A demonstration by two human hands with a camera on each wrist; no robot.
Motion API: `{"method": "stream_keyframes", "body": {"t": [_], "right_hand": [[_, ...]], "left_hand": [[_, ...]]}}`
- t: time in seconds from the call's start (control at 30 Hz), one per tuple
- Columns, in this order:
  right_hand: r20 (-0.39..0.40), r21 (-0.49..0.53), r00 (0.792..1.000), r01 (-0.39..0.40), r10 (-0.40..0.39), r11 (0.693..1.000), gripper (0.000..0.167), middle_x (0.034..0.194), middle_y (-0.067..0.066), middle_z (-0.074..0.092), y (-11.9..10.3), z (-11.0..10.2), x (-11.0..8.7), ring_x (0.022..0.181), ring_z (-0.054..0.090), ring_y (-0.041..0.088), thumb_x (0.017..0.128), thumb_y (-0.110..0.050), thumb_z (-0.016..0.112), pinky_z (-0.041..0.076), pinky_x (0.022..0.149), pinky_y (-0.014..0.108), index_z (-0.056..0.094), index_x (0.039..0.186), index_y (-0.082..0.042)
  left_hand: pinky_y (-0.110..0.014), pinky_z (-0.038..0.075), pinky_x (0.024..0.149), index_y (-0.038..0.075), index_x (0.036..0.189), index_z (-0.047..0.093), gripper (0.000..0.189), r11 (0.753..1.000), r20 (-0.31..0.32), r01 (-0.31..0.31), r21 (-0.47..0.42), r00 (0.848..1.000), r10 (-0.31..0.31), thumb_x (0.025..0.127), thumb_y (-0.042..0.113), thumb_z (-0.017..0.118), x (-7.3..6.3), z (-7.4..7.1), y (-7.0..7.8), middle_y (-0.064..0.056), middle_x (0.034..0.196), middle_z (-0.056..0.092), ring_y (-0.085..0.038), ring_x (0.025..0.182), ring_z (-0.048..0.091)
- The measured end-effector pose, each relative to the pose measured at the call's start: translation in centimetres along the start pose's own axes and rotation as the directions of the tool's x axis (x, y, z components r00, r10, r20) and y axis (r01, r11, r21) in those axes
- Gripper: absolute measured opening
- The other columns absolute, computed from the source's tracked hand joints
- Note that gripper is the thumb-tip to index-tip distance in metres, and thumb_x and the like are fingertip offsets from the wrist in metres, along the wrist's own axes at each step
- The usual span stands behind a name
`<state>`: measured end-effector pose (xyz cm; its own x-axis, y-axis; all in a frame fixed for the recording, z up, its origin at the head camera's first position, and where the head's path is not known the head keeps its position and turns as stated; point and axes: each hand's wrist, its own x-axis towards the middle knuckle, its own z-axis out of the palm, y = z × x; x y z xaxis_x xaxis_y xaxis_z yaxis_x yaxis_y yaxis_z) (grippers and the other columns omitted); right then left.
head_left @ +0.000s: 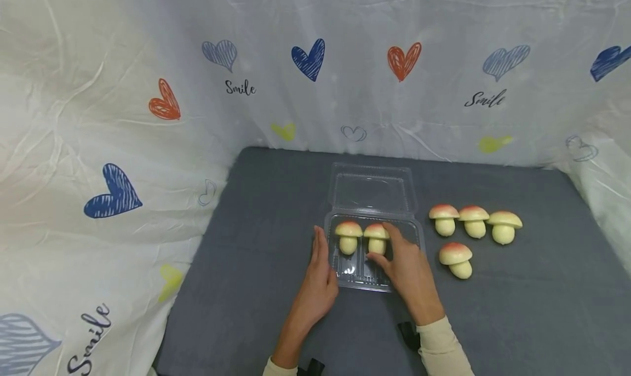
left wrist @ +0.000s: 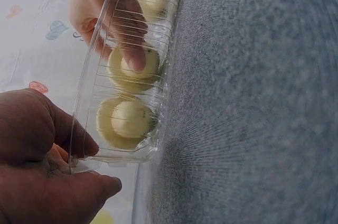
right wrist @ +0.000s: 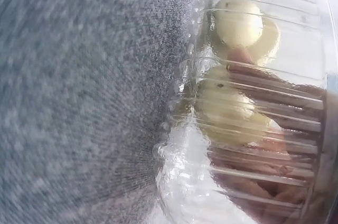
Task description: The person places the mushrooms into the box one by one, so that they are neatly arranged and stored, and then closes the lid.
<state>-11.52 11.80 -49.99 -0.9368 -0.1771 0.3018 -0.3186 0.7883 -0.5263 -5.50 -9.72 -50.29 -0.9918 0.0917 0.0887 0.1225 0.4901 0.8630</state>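
Nearest are two pale sleeves (head_left: 443, 349) with a small black thing (head_left: 409, 335) by each. Next come the hands. The left hand (head_left: 315, 288) has straight fingers that rest along the left side of a clear box (head_left: 362, 284). The right hand (head_left: 409, 266) reaches over the box's near right corner. It pinches a held mushroom (head_left: 376, 239), with a finger up at the cap and the thumb down by the stem, so the gap is about as long as the mushroom.

The held mushroom lies inside the box, between the two hands, to the left of the right palm. Its stem points to the person and its cap points away, so its long way runs straight out. Left of it is a second mushroom (head_left: 348, 238), lying the same way and nearer the left hand.

Right of the box, a loose mushroom (head_left: 457, 260) lies tilted, its stem pointing near and right. Just past it is a row of three mushrooms (head_left: 475, 220), stems toward the person. All four are nearer the right hand.

Farther off, the clear lid (head_left: 372, 192) lies back behind the box. Past the gray table (head_left: 276, 228) hangs a white curtain (head_left: 296, 113) with hearts.
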Motion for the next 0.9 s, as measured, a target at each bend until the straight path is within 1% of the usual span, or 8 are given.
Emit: {"method": "stream_keyframes", "body": {"t": [0.17,0.27,0.43,0.6,0.73,0.9], "right_hand": [[0.004,-0.008,1.0,-0.009,0.009,1.0,0.082,0.094,0.028,0.074,-0.16,-0.05,0.06,0.058,0.069,0.037,0.079,-0.031,0.095,0.052,0.054,0.053,0.057,0.148,-0.007],[0.002,-0.012,1.0,-0.009,0.009,1.0,0.082,0.092,0.028,0.074,-0.26,-0.08,0.07,0.056,0.068,0.036,0.079,-0.031,0.095,0.052,0.053,0.053,0.057,0.148,-0.007],[-0.002,-0.021,1.0,-0.002,0.002,1.0,0.083,0.089,0.028,0.073,-0.36,-0.1,0.16,0.053,0.066,0.034,0.078,-0.031,0.095,0.052,0.051,0.052,0.057,0.148,-0.006],[-0.001,-0.036,1.0,0.0,0.0,0.999,0.084,0.086,0.026,0.072,-0.36,-0.08,0.25,0.052,0.065,0.034,0.077,-0.033,0.095,0.052,0.054,0.054,0.057,0.147,-0.007],[0.003,-0.051,1.0,0.005,-0.005,0.999,0.085,0.083,0.026,0.072,-0.39,0.0,0.23,0.051,0.065,0.035,0.076,-0.037,0.095,0.052,0.053,0.054,0.057,0.147,-0.008],[0.008,-0.056,1.0,-0.001,0.001,0.998,0.087,0.077,0.025,0.071,-0.38,0.15,0.08,0.049,0.064,0.033,0.076,-0.039,0.095,0.05,0.05,0.052,0.057,0.147,-0.008]], "left_hand": [[-0.042,0.037,0.102,0.005,0.169,-0.004,0.086,1.0,0.001,0.003,0.002,1.0,-0.003,0.099,-0.012,0.044,0.07,0.0,0.07,-0.012,0.178,-0.009,-0.024,0.163,0.001],[-0.043,0.037,0.102,0.005,0.169,-0.004,0.086,1.0,0.002,0.005,0.003,1.0,-0.005,0.099,-0.011,0.044,0.1,-0.01,0.11,-0.012,0.177,-0.009,-0.024,0.162,0.002],[-0.044,0.037,0.104,0.005,0.169,-0.005,0.086,1.0,0.005,0.007,-0.005,1.0,-0.007,0.099,-0.011,0.043,0.21,-0.05,0.14,-0.008,0.177,-0.012,-0.023,0.162,0.001],[-0.044,0.038,0.102,0.005,0.169,-0.005,0.086,1.0,0.006,0.004,-0.009,1.0,-0.004,0.099,-0.012,0.043,0.27,-0.1,0.12,-0.006,0.177,-0.013,-0.024,0.162,0.001],[-0.043,0.038,0.102,0.005,0.169,-0.005,0.087,1.0,0.007,0.005,-0.002,1.0,-0.005,0.099,-0.012,0.043,0.21,-0.1,0.03,-0.009,0.177,-0.011,-0.023,0.162,0.001],[-0.041,0.04,0.098,0.005,0.169,-0.004,0.087,1.0,0.007,0.006,0.006,1.0,-0.006,0.099,-0.011,0.044,0.13,-0.06,-0.05,-0.012,0.178,-0.009,-0.022,0.162,0.004]]}}
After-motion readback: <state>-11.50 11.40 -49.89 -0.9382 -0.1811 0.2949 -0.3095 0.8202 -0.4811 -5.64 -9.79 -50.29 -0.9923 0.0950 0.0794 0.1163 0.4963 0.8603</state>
